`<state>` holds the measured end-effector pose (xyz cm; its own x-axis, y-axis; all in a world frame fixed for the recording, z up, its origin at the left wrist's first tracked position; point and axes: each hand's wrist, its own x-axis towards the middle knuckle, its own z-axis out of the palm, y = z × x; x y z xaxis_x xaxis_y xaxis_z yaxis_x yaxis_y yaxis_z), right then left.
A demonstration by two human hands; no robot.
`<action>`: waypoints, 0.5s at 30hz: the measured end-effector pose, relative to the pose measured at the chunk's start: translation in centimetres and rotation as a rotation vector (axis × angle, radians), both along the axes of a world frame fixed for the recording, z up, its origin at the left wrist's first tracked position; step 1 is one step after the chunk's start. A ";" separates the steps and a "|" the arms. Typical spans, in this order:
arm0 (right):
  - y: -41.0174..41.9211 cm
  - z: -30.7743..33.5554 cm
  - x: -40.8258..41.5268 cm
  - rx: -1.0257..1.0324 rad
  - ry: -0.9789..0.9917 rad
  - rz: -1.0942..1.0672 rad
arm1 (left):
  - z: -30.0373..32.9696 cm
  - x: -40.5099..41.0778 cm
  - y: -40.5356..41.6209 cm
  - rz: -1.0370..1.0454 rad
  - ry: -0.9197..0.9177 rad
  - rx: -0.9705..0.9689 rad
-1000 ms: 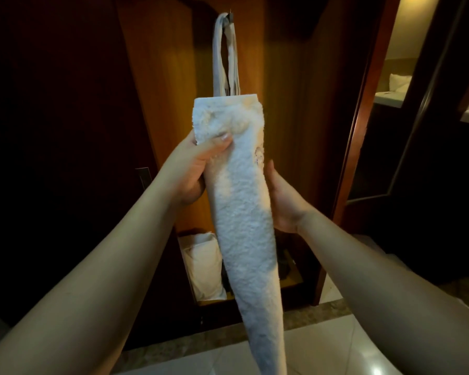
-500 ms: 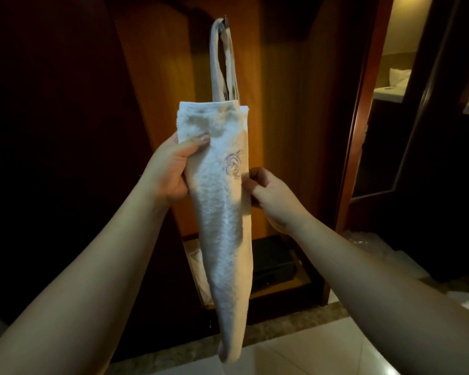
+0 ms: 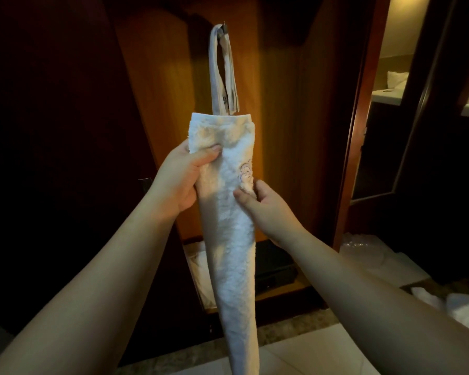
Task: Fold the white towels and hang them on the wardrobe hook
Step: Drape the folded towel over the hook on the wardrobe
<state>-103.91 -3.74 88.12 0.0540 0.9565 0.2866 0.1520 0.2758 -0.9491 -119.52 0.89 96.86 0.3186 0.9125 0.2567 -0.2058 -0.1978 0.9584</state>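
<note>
Your left hand (image 3: 182, 180) grips the upper left edge of the white towel (image 3: 232, 226), thumb pressed across the front. The towel's long axis runs vertical between both hands, with the wardrobe hook (image 3: 224, 29) straight above its top edge. Your right hand (image 3: 266, 209) pinches the right edge lower down, just beside the embroidered mark.
</note>
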 end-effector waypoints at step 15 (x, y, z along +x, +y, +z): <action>0.1 -1.6 2.6 -0.195 0.106 0.157 | 2.9 1.1 0.4 -0.017 -0.222 -0.214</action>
